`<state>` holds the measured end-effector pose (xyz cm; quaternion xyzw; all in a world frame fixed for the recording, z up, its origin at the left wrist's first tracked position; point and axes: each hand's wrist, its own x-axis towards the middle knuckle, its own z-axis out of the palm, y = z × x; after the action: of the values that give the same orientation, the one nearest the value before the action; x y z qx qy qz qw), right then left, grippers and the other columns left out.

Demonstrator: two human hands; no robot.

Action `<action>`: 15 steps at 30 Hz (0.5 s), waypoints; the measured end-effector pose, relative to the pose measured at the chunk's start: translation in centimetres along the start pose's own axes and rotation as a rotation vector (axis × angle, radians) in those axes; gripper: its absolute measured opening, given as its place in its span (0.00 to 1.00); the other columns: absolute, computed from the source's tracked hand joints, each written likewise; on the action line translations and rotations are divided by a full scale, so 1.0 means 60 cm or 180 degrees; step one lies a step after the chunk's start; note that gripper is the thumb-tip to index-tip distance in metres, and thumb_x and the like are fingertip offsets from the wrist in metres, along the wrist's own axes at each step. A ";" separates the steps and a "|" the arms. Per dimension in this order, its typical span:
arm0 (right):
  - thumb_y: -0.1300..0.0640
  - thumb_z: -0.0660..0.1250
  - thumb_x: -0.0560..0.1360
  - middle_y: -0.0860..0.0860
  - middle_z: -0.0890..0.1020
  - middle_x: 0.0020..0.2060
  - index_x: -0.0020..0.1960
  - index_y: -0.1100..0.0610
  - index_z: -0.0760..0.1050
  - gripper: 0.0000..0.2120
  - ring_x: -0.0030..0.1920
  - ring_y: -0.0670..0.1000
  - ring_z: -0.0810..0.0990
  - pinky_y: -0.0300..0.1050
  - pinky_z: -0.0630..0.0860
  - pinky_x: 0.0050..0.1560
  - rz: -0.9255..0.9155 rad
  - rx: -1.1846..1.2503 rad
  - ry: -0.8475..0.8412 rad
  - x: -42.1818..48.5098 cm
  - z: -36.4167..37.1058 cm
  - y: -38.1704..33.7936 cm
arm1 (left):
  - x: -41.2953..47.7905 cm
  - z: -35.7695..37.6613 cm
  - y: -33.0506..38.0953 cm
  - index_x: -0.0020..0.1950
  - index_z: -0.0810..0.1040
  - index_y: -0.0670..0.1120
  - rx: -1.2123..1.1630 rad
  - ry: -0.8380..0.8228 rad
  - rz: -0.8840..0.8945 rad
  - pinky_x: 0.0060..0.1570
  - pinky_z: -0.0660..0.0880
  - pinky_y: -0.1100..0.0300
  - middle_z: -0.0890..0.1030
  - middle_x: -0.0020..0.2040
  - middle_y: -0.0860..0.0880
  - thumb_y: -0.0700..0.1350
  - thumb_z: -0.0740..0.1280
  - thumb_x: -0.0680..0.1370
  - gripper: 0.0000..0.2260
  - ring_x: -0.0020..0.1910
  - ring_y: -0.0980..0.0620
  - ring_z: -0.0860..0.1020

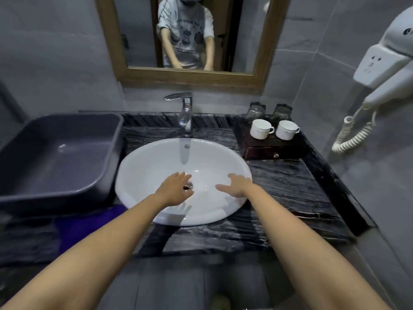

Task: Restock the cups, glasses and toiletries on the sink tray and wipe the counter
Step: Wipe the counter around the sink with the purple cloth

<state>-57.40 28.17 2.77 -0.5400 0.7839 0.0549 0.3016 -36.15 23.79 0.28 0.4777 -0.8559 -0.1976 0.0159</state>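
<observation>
Left hand (176, 189): hovering spread and empty, partly hiding the drain (187, 186).
Right hand (238, 184): hovering spread, empty.
Glasses (256, 110): blurring behind the cups (260, 128).

Grey tiled walls (55, 41), wood-framed mirror (190, 77), wall-mounted hairdryer (388, 70).

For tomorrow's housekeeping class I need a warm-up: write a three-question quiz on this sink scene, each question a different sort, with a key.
1. True or false: both hands hold cloths.
2. How many white cups stand on the tray?
3. The grey tub sits: A) left of the basin, B) right of it, C) inside it.

Key
1. False: the left hand and right hand are open and empty over the basin.
2. Two: one cup and another cup on the tray.
3. A: the tub is on the left.
</observation>
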 end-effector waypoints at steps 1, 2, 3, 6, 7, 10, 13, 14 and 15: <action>0.33 0.56 0.75 0.55 0.57 0.76 0.78 0.53 0.50 0.40 0.75 0.61 0.55 0.56 0.56 0.74 -0.0055 -0.0138 -0.0104 -0.014 0.010 -0.024 | -0.026 -0.003 -0.015 0.74 0.58 0.46 -0.0157 -0.0059 -0.0074 0.68 0.60 0.54 0.65 0.73 0.45 0.51 0.60 0.77 0.27 0.71 0.45 0.63; 0.34 0.57 0.75 0.55 0.58 0.76 0.77 0.54 0.52 0.39 0.75 0.59 0.57 0.54 0.57 0.73 -0.0139 -0.0309 -0.0242 -0.026 0.018 -0.048 | -0.052 -0.007 -0.032 0.74 0.57 0.48 -0.0316 -0.0117 -0.0177 0.67 0.61 0.54 0.66 0.73 0.45 0.51 0.61 0.77 0.27 0.70 0.45 0.64; 0.35 0.57 0.76 0.54 0.60 0.76 0.77 0.56 0.55 0.37 0.75 0.58 0.59 0.53 0.58 0.72 -0.0243 -0.0514 -0.0410 -0.037 0.025 -0.074 | -0.077 -0.011 -0.049 0.74 0.57 0.49 -0.0456 -0.0145 -0.0295 0.67 0.63 0.55 0.68 0.72 0.45 0.51 0.62 0.77 0.28 0.70 0.45 0.66; 0.37 0.55 0.77 0.52 0.63 0.75 0.75 0.57 0.60 0.33 0.73 0.56 0.63 0.51 0.61 0.70 -0.0546 -0.1060 -0.0777 -0.063 0.043 -0.153 | -0.153 -0.026 -0.104 0.72 0.63 0.51 -0.0760 -0.0068 -0.0677 0.65 0.65 0.58 0.74 0.67 0.45 0.50 0.63 0.76 0.25 0.65 0.47 0.72; 0.37 0.55 0.77 0.52 0.63 0.74 0.74 0.57 0.61 0.33 0.73 0.56 0.64 0.51 0.63 0.68 -0.0644 -0.1168 -0.0803 -0.070 0.048 -0.180 | -0.179 -0.032 -0.123 0.71 0.66 0.50 -0.0778 -0.0021 -0.0788 0.64 0.66 0.59 0.76 0.65 0.46 0.50 0.64 0.75 0.24 0.63 0.48 0.74; 0.41 0.57 0.78 0.55 0.69 0.71 0.72 0.60 0.65 0.30 0.68 0.57 0.69 0.49 0.67 0.62 -0.1064 -0.1353 -0.0725 -0.086 0.066 -0.259 | -0.251 -0.046 -0.185 0.67 0.71 0.48 -0.0671 0.0128 -0.1056 0.61 0.68 0.61 0.79 0.62 0.46 0.49 0.65 0.75 0.21 0.61 0.50 0.76; 0.45 0.60 0.78 0.56 0.74 0.67 0.68 0.62 0.71 0.26 0.65 0.58 0.73 0.48 0.69 0.64 -0.1506 -0.1296 -0.0731 -0.093 0.091 -0.330 | -0.313 -0.046 -0.240 0.67 0.71 0.47 -0.0588 0.0289 -0.1464 0.61 0.68 0.61 0.78 0.63 0.45 0.49 0.66 0.75 0.21 0.62 0.49 0.76; 0.46 0.60 0.79 0.57 0.76 0.66 0.66 0.62 0.73 0.24 0.64 0.58 0.74 0.48 0.70 0.63 -0.1656 -0.1290 -0.0743 -0.093 0.102 -0.350 | -0.330 -0.043 -0.255 0.67 0.71 0.47 -0.0568 0.0310 -0.1607 0.61 0.68 0.60 0.78 0.63 0.45 0.49 0.66 0.75 0.21 0.62 0.49 0.75; 0.47 0.60 0.79 0.57 0.77 0.64 0.64 0.62 0.74 0.22 0.63 0.57 0.75 0.47 0.70 0.62 -0.1804 -0.1306 -0.0728 -0.093 0.115 -0.368 | -0.345 -0.039 -0.267 0.67 0.70 0.46 -0.0558 0.0320 -0.1750 0.61 0.68 0.60 0.78 0.63 0.45 0.48 0.66 0.75 0.22 0.62 0.48 0.75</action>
<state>-33.80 26.49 5.44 -0.7753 0.5371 0.1852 0.2759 -11.40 32.64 0.08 0.6977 -0.6722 -0.2437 0.0453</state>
